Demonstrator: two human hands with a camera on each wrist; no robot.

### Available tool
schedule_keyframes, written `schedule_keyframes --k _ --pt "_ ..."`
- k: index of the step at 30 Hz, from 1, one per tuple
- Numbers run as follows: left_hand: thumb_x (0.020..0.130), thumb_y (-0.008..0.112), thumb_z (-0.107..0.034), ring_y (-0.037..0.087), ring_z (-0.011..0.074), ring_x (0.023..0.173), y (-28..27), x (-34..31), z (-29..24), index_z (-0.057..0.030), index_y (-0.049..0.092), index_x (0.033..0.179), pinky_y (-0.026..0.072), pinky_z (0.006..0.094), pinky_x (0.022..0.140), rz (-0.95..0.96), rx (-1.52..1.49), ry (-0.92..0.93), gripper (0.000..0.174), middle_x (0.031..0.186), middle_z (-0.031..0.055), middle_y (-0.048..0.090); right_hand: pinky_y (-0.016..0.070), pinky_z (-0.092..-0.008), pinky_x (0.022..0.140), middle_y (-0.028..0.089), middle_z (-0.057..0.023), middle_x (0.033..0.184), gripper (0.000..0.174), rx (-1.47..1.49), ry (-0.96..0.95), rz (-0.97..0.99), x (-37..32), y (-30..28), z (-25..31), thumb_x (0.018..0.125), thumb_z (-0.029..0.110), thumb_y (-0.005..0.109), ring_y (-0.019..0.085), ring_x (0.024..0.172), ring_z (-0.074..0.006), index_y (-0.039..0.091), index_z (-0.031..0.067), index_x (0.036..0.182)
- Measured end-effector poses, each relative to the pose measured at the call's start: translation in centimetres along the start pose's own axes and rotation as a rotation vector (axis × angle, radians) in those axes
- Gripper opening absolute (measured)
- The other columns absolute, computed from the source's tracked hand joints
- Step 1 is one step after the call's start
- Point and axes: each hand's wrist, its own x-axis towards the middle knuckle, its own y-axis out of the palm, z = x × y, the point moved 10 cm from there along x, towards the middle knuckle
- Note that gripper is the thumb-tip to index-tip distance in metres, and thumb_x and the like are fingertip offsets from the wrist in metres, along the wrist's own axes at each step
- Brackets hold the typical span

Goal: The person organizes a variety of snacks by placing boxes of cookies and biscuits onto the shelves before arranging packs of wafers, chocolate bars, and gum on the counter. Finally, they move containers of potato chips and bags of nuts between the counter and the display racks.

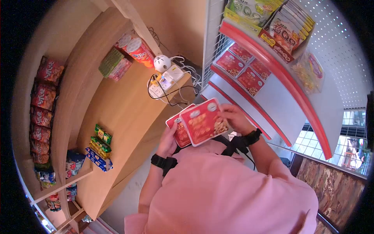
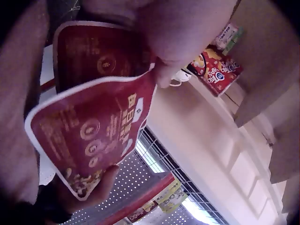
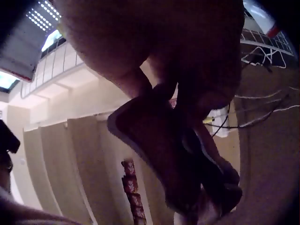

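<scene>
Two red packages with white edges are held in front of the pink shirt. The front package (image 1: 203, 121) overlaps the rear package (image 1: 181, 132) and is pinched at its right side by the right hand (image 1: 235, 118). At the lower left, the left hand (image 1: 168, 141) grips the rear one. In the left wrist view the front package (image 2: 89, 126) shows gold print, the rear package (image 2: 101, 56) lies behind it, and the left hand (image 2: 183, 33) is close to the camera. The right wrist view has the right hand (image 3: 159, 51) dark above a package (image 3: 150, 140).
Similar red packages (image 1: 251, 80) lie on the white shelf at right, below bagged snacks (image 1: 286, 31). A wooden counter (image 1: 128, 113) at left bears red cans (image 1: 140, 50), a power strip (image 1: 157, 90) with cables, and small snack packs (image 1: 100, 146). Red bags (image 1: 43, 97) line the left shelf.
</scene>
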Motion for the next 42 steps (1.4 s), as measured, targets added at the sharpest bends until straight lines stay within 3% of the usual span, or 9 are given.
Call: schedule_keyframes --k 7,13,15,28,31,33,36,39,42 --pt "0.097 0.048 -0.02 0.056 0.0208 0.11 -1.1 0.5 0.9 -0.0037 0.042 0.128 0.047 0.0387 0.095 -0.054 0.025 -0.037 0.036 0.124 0.0114 0.054 0.0458 -0.0245 0.066 0.057 -0.0012 0.078 0.008 -0.092 -0.416 -0.81 -7.5 -25.2 1.8 0.086 0.011 0.058 0.056 0.072 -0.0108 0.056 0.007 0.08" --pt "0.097 0.048 -0.019 0.056 0.0215 0.11 -1.5 0.8 1.3 -0.0029 0.043 0.127 0.0475 0.0388 0.094 -0.079 -0.018 -0.041 0.035 0.124 0.0119 0.054 0.0405 -0.0247 0.054 0.053 0.0004 0.065 0.019 -0.255 -0.34 -1.153 -13.3 -40.2 -2.3 0.086 0.019 0.065 0.052 0.062 -0.0103 0.056 0.0069 0.074" --pt "0.096 0.049 -0.019 0.056 0.0216 0.11 -1.2 0.6 1.0 -0.0026 0.043 0.127 0.0475 0.0388 0.094 -0.091 -0.008 -0.037 0.035 0.124 0.012 0.054 0.0439 -0.0347 0.057 0.06 -0.0086 0.065 0.029 -0.79 -0.209 -1.396 -13.9 -44.4 -4.0 0.079 0.028 0.07 0.055 0.058 -0.0204 0.06 0.002 0.071" --pt "0.097 0.048 -0.019 0.057 0.0219 0.108 -0.1 0.8 0.2 -0.0019 0.045 0.125 0.0483 0.0379 0.093 -0.112 -0.009 -0.039 0.033 0.122 0.0121 0.056 0.0468 -0.0404 0.068 0.065 -0.0162 0.078 0.04 -1.016 -0.067 -1.389 -12.3 -41.1 -2.5 0.075 0.039 0.07 0.062 0.075 -0.0314 0.062 0.0 0.082" --pt "0.096 0.049 -0.019 0.058 0.0218 0.108 -0.5 1.0 0.2 -0.0021 0.044 0.125 0.0485 0.0372 0.093 -0.096 -0.007 -0.071 0.033 0.122 0.0121 0.056 0.0457 -0.0387 0.066 0.063 -0.0137 0.081 0.041 -0.89 -0.147 -1.559 -14.1 -36.8 -0.2 0.075 0.034 0.073 0.059 0.072 -0.0266 0.061 0.0 0.094" --pt "0.095 0.051 -0.02 0.056 0.0191 0.11 0.5 1.0 0.0 -0.0002 0.045 0.126 0.0462 0.035 0.096 -0.051 0.055 -0.061 0.037 0.125 0.0105 0.055 0.0468 -0.04 0.067 0.06 -0.0128 0.082 0.047 -1.289 -0.519 -1.815 -15.6 -29.6 4.2 0.072 0.032 0.076 0.057 0.073 -0.0278 0.057 0.0015 0.103" --pt "0.094 0.054 -0.017 0.056 0.019 0.11 0.8 1.4 -0.5 -0.0009 0.043 0.128 0.0466 0.0344 0.095 -0.022 0.189 -0.004 0.04 0.125 0.0101 0.055 0.0467 -0.0368 0.075 0.061 -0.0142 0.092 0.042 -0.807 -0.566 -1.214 -9.2 -26.2 3.3 0.08 0.027 0.071 0.058 0.081 -0.0255 0.053 -0.0004 0.105" --pt "0.093 0.056 -0.015 0.055 0.0189 0.111 1.6 1.6 -0.6 -0.0018 0.042 0.13 0.0466 0.0341 0.095 -0.004 0.26 -0.027 0.042 0.125 0.01 0.054 0.0464 -0.0311 0.063 0.061 -0.0082 0.079 0.025 -0.79 -0.271 -0.599 -1.9 -12.8 2.5 0.078 0.025 0.073 0.057 0.069 -0.0178 0.062 0.0026 0.079" --pt "0.093 0.056 -0.015 0.055 0.0191 0.111 2.2 2.1 -0.4 -0.0025 0.042 0.13 0.0467 0.0341 0.095 0.033 0.264 -0.031 0.041 0.125 0.0099 0.054 0.0463 -0.0314 0.062 0.059 -0.0074 0.074 0.024 -0.868 -0.332 -0.277 -0.5 -1.9 4.3 0.076 0.023 0.074 0.057 0.067 -0.0191 0.062 0.0025 0.078"
